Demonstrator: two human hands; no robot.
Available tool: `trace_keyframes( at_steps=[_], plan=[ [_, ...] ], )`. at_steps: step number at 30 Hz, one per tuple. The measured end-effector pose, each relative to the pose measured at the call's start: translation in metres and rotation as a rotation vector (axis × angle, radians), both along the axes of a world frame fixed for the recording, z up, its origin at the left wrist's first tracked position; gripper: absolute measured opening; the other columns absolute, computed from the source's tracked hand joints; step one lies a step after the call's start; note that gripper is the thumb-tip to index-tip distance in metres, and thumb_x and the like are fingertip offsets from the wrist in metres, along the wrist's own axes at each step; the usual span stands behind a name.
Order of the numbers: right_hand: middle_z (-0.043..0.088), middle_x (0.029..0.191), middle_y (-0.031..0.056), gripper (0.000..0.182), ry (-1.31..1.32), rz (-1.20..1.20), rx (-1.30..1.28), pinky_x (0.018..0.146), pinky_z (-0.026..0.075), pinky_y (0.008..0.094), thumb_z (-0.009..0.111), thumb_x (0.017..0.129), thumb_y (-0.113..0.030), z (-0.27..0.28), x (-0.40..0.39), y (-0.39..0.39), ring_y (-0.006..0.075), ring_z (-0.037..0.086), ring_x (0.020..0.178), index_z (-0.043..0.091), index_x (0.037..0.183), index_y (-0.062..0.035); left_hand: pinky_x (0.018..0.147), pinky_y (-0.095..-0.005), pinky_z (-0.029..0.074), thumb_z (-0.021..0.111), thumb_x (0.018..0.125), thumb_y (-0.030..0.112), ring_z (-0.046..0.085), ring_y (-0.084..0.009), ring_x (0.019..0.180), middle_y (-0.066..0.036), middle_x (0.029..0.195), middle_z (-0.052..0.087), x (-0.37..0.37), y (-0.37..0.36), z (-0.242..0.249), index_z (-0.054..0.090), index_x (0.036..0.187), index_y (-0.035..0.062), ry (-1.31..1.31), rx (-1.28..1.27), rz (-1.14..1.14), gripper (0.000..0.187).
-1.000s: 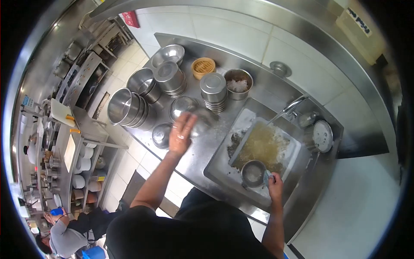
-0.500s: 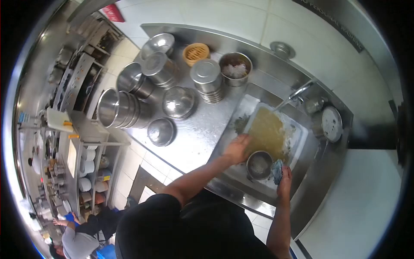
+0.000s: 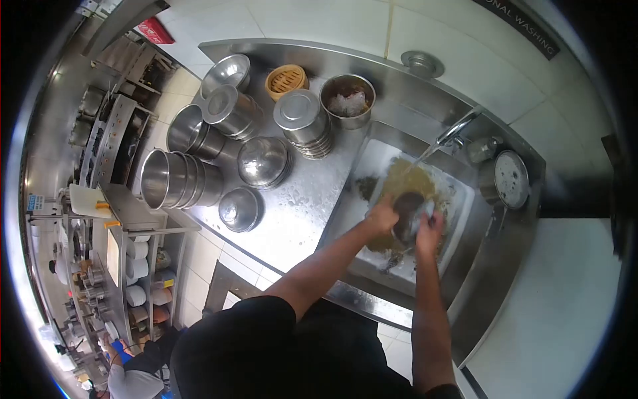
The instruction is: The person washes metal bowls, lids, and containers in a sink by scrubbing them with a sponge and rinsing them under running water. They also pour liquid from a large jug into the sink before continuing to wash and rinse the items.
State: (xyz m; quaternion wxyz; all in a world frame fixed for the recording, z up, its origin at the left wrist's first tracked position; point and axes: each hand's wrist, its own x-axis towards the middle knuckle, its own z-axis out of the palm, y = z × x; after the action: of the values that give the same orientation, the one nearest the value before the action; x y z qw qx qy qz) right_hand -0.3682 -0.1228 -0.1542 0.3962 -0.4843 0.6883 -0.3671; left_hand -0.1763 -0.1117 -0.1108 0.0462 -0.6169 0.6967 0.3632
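Note:
My left hand (image 3: 383, 218) grips the left edge of a small round metal bowl (image 3: 407, 205), holding it tilted over the sink. In my right hand (image 3: 429, 233) is a bunched grey-blue cloth (image 3: 421, 214), pressed at the bowl's right side and inside; motion blurs it. Beneath both hands lies a white plastic tub (image 3: 465, 211) with cloudy yellow-brown water (image 3: 407, 178) in it. It sits within a steel sink (image 3: 475, 243). Water runs from the faucet (image 3: 460, 128) behind the bowl.
Left of the sink, a steel counter (image 3: 302, 219) bears stacked pots (image 3: 159, 179), domed lids (image 3: 240, 209), a lidded container (image 3: 296, 113), a bamboo steamer (image 3: 287, 81) and a pot with whitish contents (image 3: 349, 103). A round plate-like lid (image 3: 512, 178) stands at the right. Another person (image 3: 133, 380) is at lower left.
The bowl has moved up and away from me over the murky water and tilted. My left hand now grips its edge, and my right hand has brought the cloth against it.

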Motion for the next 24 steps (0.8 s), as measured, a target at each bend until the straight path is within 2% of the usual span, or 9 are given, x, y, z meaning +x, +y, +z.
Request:
trace_keyframes(
  at_steps=[3, 5, 8, 11, 14, 16, 18, 22, 24],
  plan=[
    [0.060, 0.123, 0.0187, 0.041, 0.320, 0.179, -0.308, 0.096, 0.045, 0.0433, 0.071, 0.089, -0.016, 0.024, 0.071, -0.049, 0.0357, 0.058, 0.112, 0.057, 0.124, -0.0006, 0.097, -0.0452, 0.053, 0.065, 0.090, 0.030, 0.064, -0.0407, 0.114, -0.034, 0.143, 0.047, 0.013, -0.036, 0.033, 0.042, 0.150, 0.0085, 0.545, 0.085, 0.647, 0.067],
    [0.061, 0.118, 0.0192, 0.035, -0.213, 0.256, 0.047, 0.097, 0.044, 0.0459, 0.071, 0.086, -0.013, 0.067, 0.110, -0.047, 0.0396, 0.057, 0.109, 0.061, 0.118, -0.0035, 0.095, -0.0455, 0.055, 0.062, 0.093, 0.034, 0.067, -0.0390, 0.109, -0.034, 0.145, 0.045, 0.038, -0.063, -0.011, 0.042, 0.149, 0.0071, 0.526, -0.090, 0.520, 0.065],
    [0.060, 0.118, 0.0151, 0.035, 0.152, 0.834, 0.118, 0.090, 0.050, 0.0422, 0.067, 0.082, -0.004, 0.068, 0.089, -0.059, 0.0362, 0.060, 0.105, 0.067, 0.116, -0.0077, 0.062, -0.0392, 0.054, 0.053, 0.101, 0.042, 0.069, -0.0301, 0.078, -0.027, 0.127, 0.058, 0.073, -0.076, 0.034, 0.042, 0.145, -0.0050, 0.527, -0.013, 0.585, 0.065],
    [0.062, 0.108, 0.0160, 0.037, 0.861, 0.753, -0.532, 0.086, 0.051, 0.0466, 0.066, 0.078, -0.004, 0.090, 0.056, -0.073, 0.0398, 0.061, 0.100, 0.069, 0.115, -0.0103, 0.047, -0.0356, 0.053, 0.048, 0.104, 0.046, 0.069, -0.0250, 0.068, -0.021, 0.109, 0.067, 0.070, -0.068, 0.066, 0.044, 0.144, -0.0069, 0.588, 0.170, 0.673, 0.066],
    [0.064, 0.099, 0.0175, 0.038, 0.733, 0.442, -0.517, 0.084, 0.051, 0.0479, 0.066, 0.079, -0.007, 0.096, 0.087, -0.081, 0.0391, 0.063, 0.093, 0.068, 0.117, -0.0095, 0.048, -0.0356, 0.051, 0.049, 0.104, 0.047, 0.069, -0.0222, 0.077, -0.017, 0.099, 0.069, 0.044, -0.058, 0.054, 0.048, 0.142, -0.0026, 0.807, 0.205, 0.777, 0.062],
    [0.064, 0.093, 0.0205, 0.031, 0.217, 0.525, -0.266, 0.086, 0.051, 0.0482, 0.066, 0.084, -0.014, 0.081, 0.100, -0.073, 0.0381, 0.064, 0.092, 0.066, 0.115, -0.0086, 0.048, -0.0359, 0.050, 0.050, 0.104, 0.046, 0.068, -0.0212, 0.081, -0.015, 0.097, 0.070, 0.041, -0.061, 0.020, 0.051, 0.140, -0.0006, 0.886, 0.136, 0.807, 0.059],
    [0.066, 0.092, 0.0192, 0.026, 0.324, 0.666, -0.220, 0.082, 0.052, 0.0485, 0.066, 0.085, -0.015, 0.088, 0.088, -0.053, 0.0384, 0.065, 0.091, 0.065, 0.111, -0.0092, 0.048, -0.0363, 0.050, 0.051, 0.103, 0.045, 0.067, -0.0213, 0.084, -0.014, 0.099, 0.070, 0.058, -0.071, -0.046, 0.055, 0.135, 0.0008, 0.847, -0.006, 0.771, 0.055],
    [0.065, 0.101, 0.0194, 0.021, 0.486, 0.787, -0.188, 0.086, 0.051, 0.0468, 0.068, 0.089, -0.017, 0.159, 0.058, -0.024, 0.0386, 0.063, 0.094, 0.065, 0.109, -0.0101, 0.042, -0.0305, 0.044, 0.062, 0.097, 0.031, 0.062, -0.0182, 0.064, -0.014, 0.101, 0.067, 0.050, -0.050, 0.008, 0.067, 0.116, 0.0059, 0.655, 0.069, 0.990, 0.032],
    [0.065, 0.107, 0.0161, 0.025, 0.447, 0.626, -0.434, 0.090, 0.049, 0.0486, 0.069, 0.087, -0.017, 0.174, 0.050, 0.000, 0.0384, 0.061, 0.101, 0.066, 0.111, -0.0120, 0.043, -0.0295, 0.043, 0.060, 0.098, 0.030, 0.058, -0.0156, 0.059, -0.011, 0.091, 0.065, 0.071, -0.053, -0.116, 0.064, 0.117, 0.0062, 1.020, 0.387, 0.991, 0.031]
  ],
)
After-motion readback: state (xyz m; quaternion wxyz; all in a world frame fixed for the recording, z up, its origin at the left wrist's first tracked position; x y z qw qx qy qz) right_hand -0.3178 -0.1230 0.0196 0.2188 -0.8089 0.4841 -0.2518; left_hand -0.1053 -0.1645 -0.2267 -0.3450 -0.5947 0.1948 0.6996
